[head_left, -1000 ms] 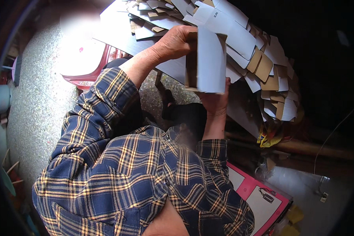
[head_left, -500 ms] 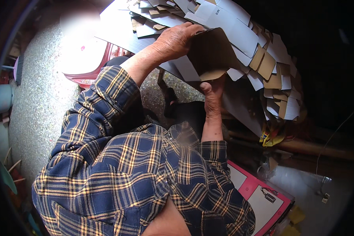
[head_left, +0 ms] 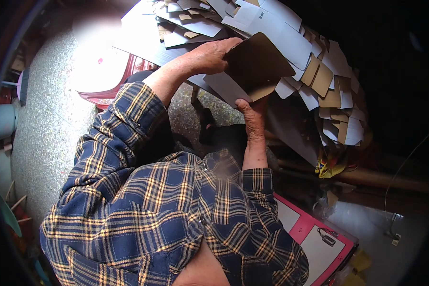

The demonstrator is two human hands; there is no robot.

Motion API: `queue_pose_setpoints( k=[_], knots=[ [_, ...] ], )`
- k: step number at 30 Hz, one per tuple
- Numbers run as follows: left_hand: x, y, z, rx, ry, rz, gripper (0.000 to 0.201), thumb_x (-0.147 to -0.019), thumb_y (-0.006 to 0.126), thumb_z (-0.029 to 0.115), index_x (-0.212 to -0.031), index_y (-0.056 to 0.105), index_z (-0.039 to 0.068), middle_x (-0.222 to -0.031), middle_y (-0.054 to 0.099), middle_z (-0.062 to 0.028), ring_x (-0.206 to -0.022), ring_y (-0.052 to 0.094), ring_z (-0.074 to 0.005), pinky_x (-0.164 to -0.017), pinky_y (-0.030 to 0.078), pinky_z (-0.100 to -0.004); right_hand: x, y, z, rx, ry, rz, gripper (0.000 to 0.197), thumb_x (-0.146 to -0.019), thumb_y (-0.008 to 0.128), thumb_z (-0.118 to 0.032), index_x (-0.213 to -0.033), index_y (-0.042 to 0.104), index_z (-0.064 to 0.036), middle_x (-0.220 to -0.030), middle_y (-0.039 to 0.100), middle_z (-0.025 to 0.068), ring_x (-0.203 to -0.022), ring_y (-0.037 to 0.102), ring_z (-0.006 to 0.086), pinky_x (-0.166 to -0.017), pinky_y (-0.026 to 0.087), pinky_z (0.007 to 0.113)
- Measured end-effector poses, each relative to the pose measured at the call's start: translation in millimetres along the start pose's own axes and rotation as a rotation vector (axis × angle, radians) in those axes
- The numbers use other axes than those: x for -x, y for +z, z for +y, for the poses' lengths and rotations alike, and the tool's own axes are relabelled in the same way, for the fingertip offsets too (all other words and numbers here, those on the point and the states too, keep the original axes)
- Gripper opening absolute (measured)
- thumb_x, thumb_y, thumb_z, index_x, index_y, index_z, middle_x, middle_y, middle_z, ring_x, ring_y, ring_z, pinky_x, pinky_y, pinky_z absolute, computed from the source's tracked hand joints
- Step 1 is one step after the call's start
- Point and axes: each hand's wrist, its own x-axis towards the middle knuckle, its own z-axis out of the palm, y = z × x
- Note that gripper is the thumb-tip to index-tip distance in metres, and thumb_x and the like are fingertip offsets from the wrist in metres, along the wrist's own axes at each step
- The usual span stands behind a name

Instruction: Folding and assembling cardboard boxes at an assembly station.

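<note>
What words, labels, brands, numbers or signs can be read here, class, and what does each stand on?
Flattened white carton, top: short dark print, small; I don't copy printed text.
Yellow packet, right: any markings too blurred to read.
Brown-and-white carton in the left hand and right hand: none visible on the faces showing.

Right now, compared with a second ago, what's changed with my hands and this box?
The box has turned from showing mostly its white side to showing its brown inside. Your right hand now shows its thumb at the near edge. Your left hand still holds the left side; the cardboard pile stayed put.
</note>
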Motion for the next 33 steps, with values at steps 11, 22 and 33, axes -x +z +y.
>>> queue_pose_setpoints(
  k=[11,22,33],
  knots=[
    [-1.4,-6.2,17.3,0.078,0.119,0.062,0.064,-0.077,0.046,-0.003,-0.140,0.042,0.011,-0.123,0.061,-0.0184,-0.117,0.057,-0.0342,-0.101,0.045,-0.0402,-1.8,-1.0,-15.8,-0.056,-0.095,0.058,0.099,-0.066,0.087,-0.039,-0.141,0.034,-0.0010,-0.129,0.050,0.0109,-0.118,0.049,0.0226,-0.102,0.039,0.035],
    [-4.1,-6.9,10.1,-0.092,0.013,0.001,0.058,-0.081,0.044,0.006,-0.139,0.042,0.005,-0.129,0.055,-0.0213,-0.122,0.052,-0.0364,-0.105,0.041,-0.0392,-6.4,2.2,-15.0,0.114,-0.057,0.028,0.086,-0.071,0.079,-0.034,-0.138,0.038,0.0000,-0.125,0.053,0.0127,-0.114,0.053,0.0230,-0.099,0.043,0.035],
    [-6.0,-0.5,3.5,0.054,0.002,-0.063,0.068,-0.079,0.063,0.033,-0.136,0.042,0.004,-0.129,0.052,-0.0228,-0.124,0.048,-0.0369,-0.106,0.038,-0.0428,1.3,0.1,-25.0,-0.092,0.032,0.006,0.082,-0.066,0.078,-0.029,-0.135,0.042,-0.0018,-0.124,0.053,0.0090,-0.112,0.052,0.0212,-0.097,0.042,0.033]
  ],
)
